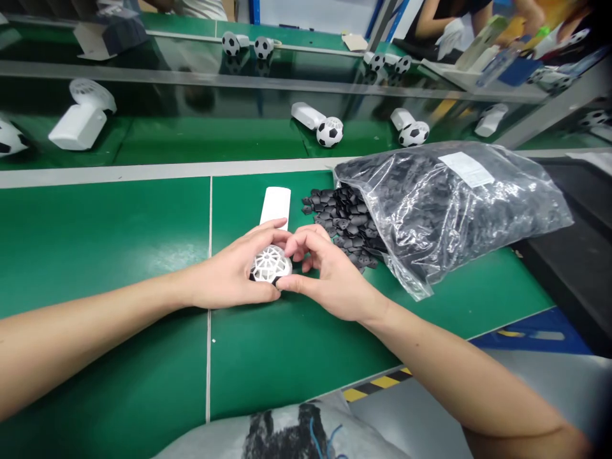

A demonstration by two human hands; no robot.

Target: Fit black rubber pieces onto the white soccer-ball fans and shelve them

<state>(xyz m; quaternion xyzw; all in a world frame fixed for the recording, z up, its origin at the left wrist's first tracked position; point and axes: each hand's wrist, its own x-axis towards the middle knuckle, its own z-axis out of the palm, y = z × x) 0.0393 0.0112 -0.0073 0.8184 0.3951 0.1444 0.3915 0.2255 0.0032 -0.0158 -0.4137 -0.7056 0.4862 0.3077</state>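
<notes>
A white ball-shaped grille piece (pixel 271 264) with some black on its lower edge lies between my hands on the green table. My left hand (pixel 239 268) is wrapped round its left side, thumb below and fingers above. At its right edge is my right hand (pixel 325 268), with curled fingers and the thumb touching the piece low down; whether a small part is in those fingers is hidden. A flat white handle (pixel 276 205) extends behind the ball piece. Just beyond my right hand, loose black pieces (pixel 345 220) spill in a heap from a clear plastic bag (pixel 459 204).
Behind a pale rail (pixel 162 169), a green conveyor carries white handles with football-patterned heads (pixel 329 132). A black tray (pixel 574 236) stands at the right. Other people's hands (pixel 449 37) are at the far upper right.
</notes>
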